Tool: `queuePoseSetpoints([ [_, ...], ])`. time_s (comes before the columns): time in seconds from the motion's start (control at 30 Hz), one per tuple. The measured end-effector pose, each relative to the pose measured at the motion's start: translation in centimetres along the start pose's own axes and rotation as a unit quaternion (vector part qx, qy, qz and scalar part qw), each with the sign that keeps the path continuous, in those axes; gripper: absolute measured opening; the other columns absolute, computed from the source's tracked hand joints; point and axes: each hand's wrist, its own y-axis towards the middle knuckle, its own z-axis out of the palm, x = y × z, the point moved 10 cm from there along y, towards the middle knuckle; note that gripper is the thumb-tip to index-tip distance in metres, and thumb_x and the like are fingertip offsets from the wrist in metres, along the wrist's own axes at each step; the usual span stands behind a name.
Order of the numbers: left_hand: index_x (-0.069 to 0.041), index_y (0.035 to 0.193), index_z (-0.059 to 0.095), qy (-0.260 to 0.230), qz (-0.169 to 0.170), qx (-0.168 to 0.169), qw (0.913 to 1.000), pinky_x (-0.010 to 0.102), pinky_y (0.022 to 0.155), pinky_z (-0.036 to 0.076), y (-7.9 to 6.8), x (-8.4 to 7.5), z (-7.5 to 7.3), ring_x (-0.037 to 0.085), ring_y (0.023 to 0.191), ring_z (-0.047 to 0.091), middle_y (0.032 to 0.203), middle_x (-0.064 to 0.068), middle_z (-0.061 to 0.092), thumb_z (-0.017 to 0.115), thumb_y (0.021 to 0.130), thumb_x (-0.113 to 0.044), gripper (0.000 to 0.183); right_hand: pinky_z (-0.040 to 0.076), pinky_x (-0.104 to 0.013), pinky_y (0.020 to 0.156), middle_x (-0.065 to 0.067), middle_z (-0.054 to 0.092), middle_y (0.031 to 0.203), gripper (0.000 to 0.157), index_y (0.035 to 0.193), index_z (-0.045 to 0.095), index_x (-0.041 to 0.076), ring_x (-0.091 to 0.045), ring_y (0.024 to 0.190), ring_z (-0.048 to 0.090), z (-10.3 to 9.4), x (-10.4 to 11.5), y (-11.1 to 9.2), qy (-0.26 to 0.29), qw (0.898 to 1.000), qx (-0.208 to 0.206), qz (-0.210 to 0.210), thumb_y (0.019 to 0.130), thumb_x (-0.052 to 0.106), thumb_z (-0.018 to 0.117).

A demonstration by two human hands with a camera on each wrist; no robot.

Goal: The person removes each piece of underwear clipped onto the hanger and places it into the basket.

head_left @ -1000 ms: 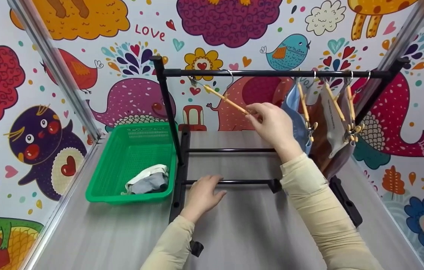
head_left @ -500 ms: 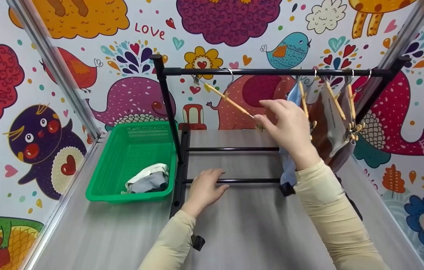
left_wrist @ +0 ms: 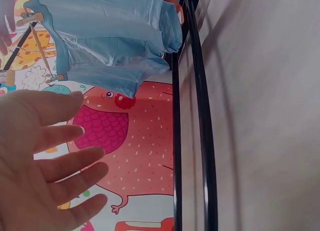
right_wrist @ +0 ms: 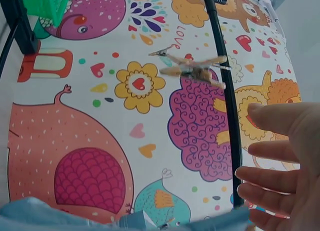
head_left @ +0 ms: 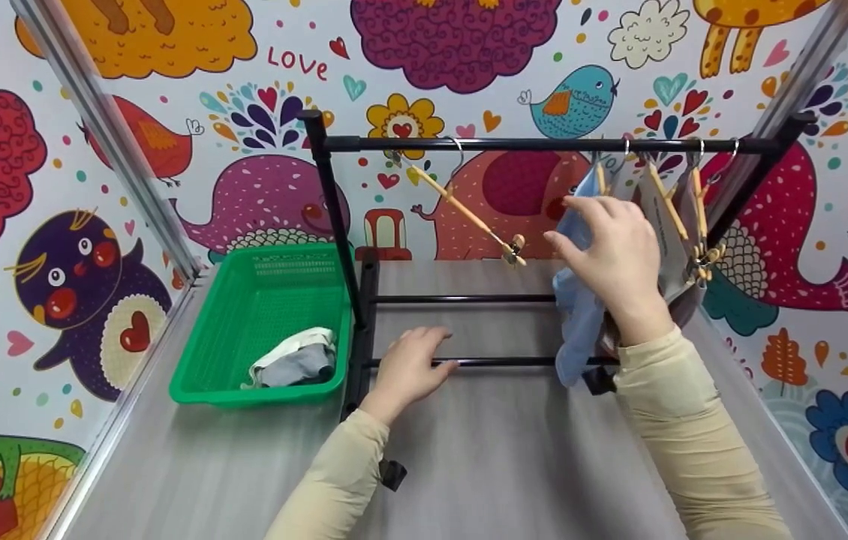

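A wooden clip hanger (head_left: 454, 202) hangs slanted from the rack's top rail (head_left: 529, 145), its near clip (head_left: 515, 251) bare. To the right of it my right hand (head_left: 615, 259) is held up with thumb and fingers spread, holding nothing. Behind that hand hangs a light blue garment (head_left: 578, 330), partly hidden by it; in the left wrist view the blue garment (left_wrist: 115, 38) is clipped to its hanger. My left hand (head_left: 410, 369) hovers at the rack's lower bar (head_left: 503, 362), fingers loosely extended and nothing in its grasp.
A green basket (head_left: 206, 330) at the left contains a crumpled white and grey cloth (head_left: 296, 358). More clothes hang on clip hangers (head_left: 699, 202) at the rack's right end. The rack's black post (head_left: 338, 225) stands beside the basket. Patterned walls enclose the table (head_left: 484, 465).
My right hand has let go of the hanger's near end and moved right, in front of the blue garment. The hanger now hangs free. My left hand has barely shifted.
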Motion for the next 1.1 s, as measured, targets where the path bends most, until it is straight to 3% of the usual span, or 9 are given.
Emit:
queuePoseSetpoints([
  [0.3, -0.009, 0.127, 0.064, -0.019, -0.003, 0.011, 0.9998, 0.046, 0.096, 0.047, 0.7, -0.3, -0.9, 0.027, 0.114, 0.060, 0.123, 0.008, 0.066, 0.072, 0.091, -0.029, 0.042, 0.040, -0.061, 0.098, -0.022, 0.051, 0.137, 0.068, 0.140, 0.052, 0.006, -0.041, 0.123, 0.046, 1.1, -3.0, -0.7, -0.003, 0.993, 0.081, 0.081, 0.085, 0.038, 0.077],
  [0.63, -0.008, 0.126, 0.064, -0.039, 0.015, 0.006, 0.9991, 0.043, 0.092, 0.049, 1.5, -1.3, -1.1, 0.026, 0.110, 0.062, 0.120, 0.009, 0.067, 0.072, 0.091, -0.028, 0.041, 0.043, -0.064, 0.092, -0.027, 0.052, 0.130, 0.084, 0.147, 0.040, 0.002, -0.044, 0.115, 0.051, 1.8, -5.1, -1.7, 0.003, 0.982, 0.133, 0.134, 0.087, 0.050, 0.071],
  [0.9, -0.008, 0.129, 0.063, -0.051, 0.009, 0.012, 0.9986, 0.044, 0.095, 0.047, 2.0, -1.7, -0.5, 0.027, 0.113, 0.060, 0.122, 0.009, 0.066, 0.071, 0.092, -0.029, 0.044, 0.048, -0.061, 0.085, -0.025, 0.057, 0.126, 0.078, 0.144, 0.041, 0.001, -0.040, 0.101, 0.059, 2.1, -6.3, -2.6, 0.021, 0.976, 0.152, 0.156, 0.089, 0.047, 0.071],
  [1.1, -0.009, 0.129, 0.063, -0.056, 0.006, 0.013, 0.9984, 0.042, 0.095, 0.047, 2.5, -2.0, -0.1, 0.026, 0.113, 0.060, 0.123, 0.009, 0.065, 0.071, 0.092, -0.030, 0.044, 0.046, -0.062, 0.087, -0.027, 0.057, 0.127, 0.075, 0.145, 0.040, 0.000, -0.042, 0.103, 0.060, 2.2, -6.9, -3.0, 0.026, 0.974, 0.159, 0.161, 0.090, 0.041, 0.071],
])
